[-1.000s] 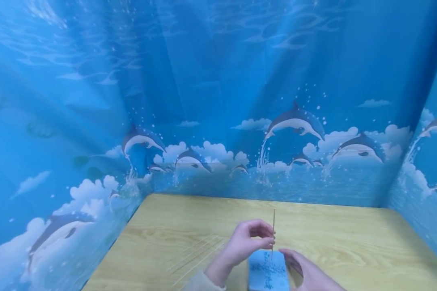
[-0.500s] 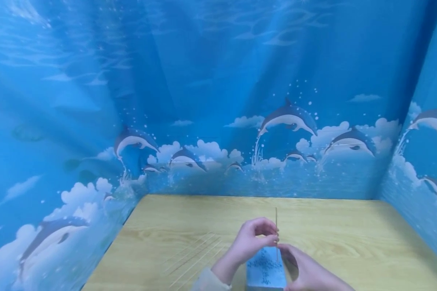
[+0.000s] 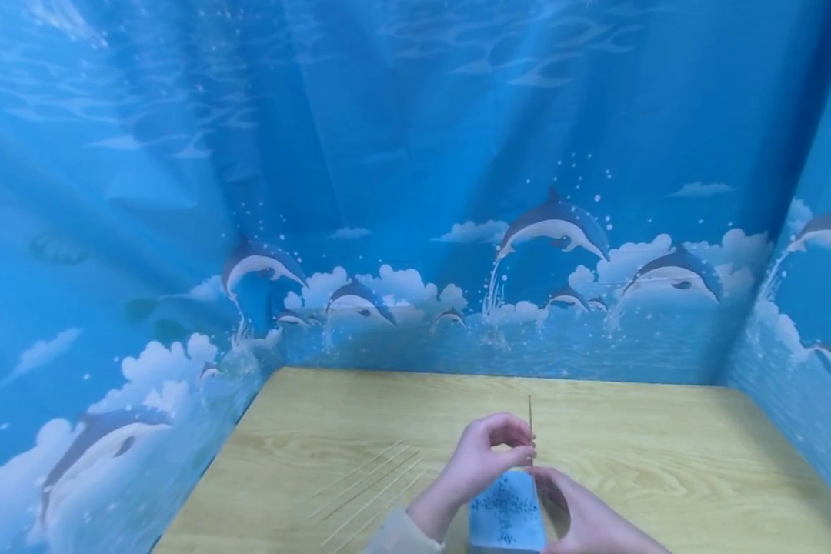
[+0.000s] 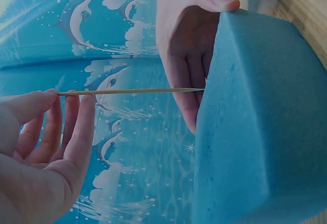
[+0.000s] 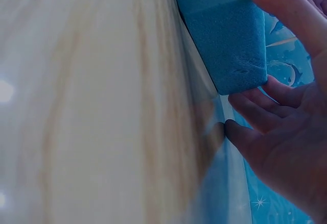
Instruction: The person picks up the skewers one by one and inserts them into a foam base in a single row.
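Thin, sharp-tipped tan stick (image 4: pixel 133 90)

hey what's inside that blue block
Only the outside of the block shows, with dark specks on top and the tip of a stick close by, contact unclear; the interior is covered.

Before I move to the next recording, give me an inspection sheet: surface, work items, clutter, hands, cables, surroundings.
Surface: wood-grain table.
Work items: blue block, dark marks on top; pointed stick held upright, tip at the block's top, contact unclear; several loose sticks lie left of the block.
Clutter: nothing seen.
Hands: left hand pinches the pointed stick; right hand holds the block's right side.
Cables: nothing seen.
Surroundings: blue dolphin-print backdrop.
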`<state>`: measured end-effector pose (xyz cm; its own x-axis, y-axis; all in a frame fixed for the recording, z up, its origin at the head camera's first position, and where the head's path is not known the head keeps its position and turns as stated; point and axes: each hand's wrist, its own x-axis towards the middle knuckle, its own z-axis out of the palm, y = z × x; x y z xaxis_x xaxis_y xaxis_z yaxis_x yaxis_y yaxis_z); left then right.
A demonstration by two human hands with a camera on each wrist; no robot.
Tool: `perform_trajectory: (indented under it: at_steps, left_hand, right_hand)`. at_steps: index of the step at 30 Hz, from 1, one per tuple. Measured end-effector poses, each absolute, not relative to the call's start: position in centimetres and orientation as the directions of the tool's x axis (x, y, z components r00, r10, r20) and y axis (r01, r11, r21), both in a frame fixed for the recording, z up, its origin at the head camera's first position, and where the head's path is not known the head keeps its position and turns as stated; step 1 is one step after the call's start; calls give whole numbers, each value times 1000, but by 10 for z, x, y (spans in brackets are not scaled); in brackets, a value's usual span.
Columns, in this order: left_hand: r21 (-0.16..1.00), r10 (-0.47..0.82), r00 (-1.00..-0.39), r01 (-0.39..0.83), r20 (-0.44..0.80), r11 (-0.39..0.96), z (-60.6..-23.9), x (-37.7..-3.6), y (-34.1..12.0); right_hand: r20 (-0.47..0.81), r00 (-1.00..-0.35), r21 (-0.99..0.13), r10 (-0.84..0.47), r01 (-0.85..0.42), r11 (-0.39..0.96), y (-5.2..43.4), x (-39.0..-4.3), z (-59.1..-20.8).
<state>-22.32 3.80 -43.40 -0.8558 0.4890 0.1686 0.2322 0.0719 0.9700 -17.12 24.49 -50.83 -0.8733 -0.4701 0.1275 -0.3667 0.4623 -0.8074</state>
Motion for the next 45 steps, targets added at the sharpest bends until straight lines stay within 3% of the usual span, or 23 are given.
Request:
perform_trajectory:
  at_steps: [12, 21, 28, 33, 38, 45]
  left_hand:
    - [939, 494, -838, 327, 233, 111, -442, -216, 43]
    - [916, 474, -841, 371, 262, 152, -443, -213, 48]
    - [932, 442, -865, 331, 238, 146, -448, -215, 45]
    - [917, 480, -834, 376, 272, 134, -450, -216, 44]
    - [906, 477, -828, 400, 294, 136, -450, -215, 44]
    - [896, 459, -835, 414, 303, 160, -451, -215, 46]
  right_hand:
    - [17, -886, -853, -463, -254, 456, 245, -168, -504]
    - [134, -855, -840, -500, -366, 401, 248, -173, -511]
    - [98, -864, -841, -493, -337, 423, 249, -173, -510]
    - [83, -869, -862, -488, -308, 402, 249, -172, -513]
    - [141, -856, -838, -498, -371, 400, 248, -174, -512]
    - [-12, -879, -876, -477, -221, 429, 248, -177, -508]
